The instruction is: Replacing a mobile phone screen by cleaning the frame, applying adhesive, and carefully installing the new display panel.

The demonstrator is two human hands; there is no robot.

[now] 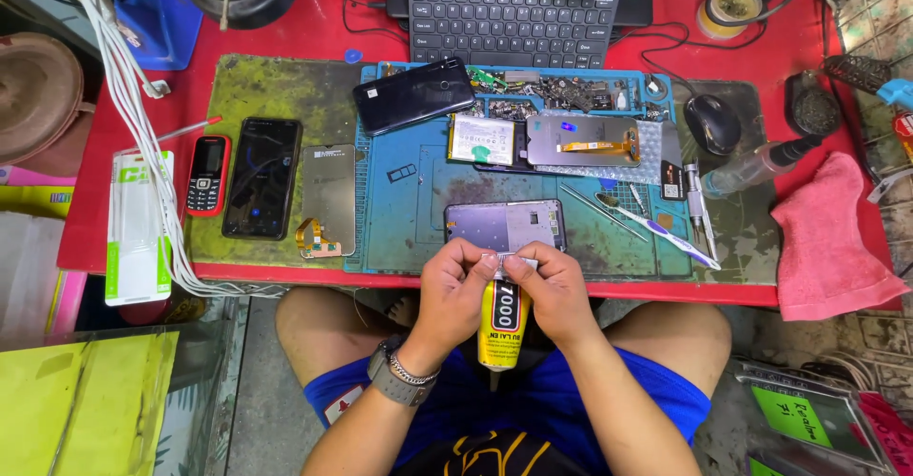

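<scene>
While an opened phone (505, 225) waits on the blue mat (409, 219), both hands grip a yellow glue tube (502, 316) just below it.
Left hand (455, 291) and right hand (552, 291) pinch the tube's top end; no glue shows on the phone yet.

This is a small phone-repair workshop, set up on a red desk (285, 38). A blue repair mat (418, 229) carries an opened phone frame (505, 225), a battery (481, 139), a loose screen with its flex cable (328, 200) and a tray of tiny parts (542, 91), with tweezers (599, 208) and a screwdriver (701, 212) beside them. Whole phones (262, 177) wait on a green mat (276, 91), and a keyboard (509, 15), a mouse (713, 122) and a pink rag (825, 238) fill the rest of the desk.
</scene>
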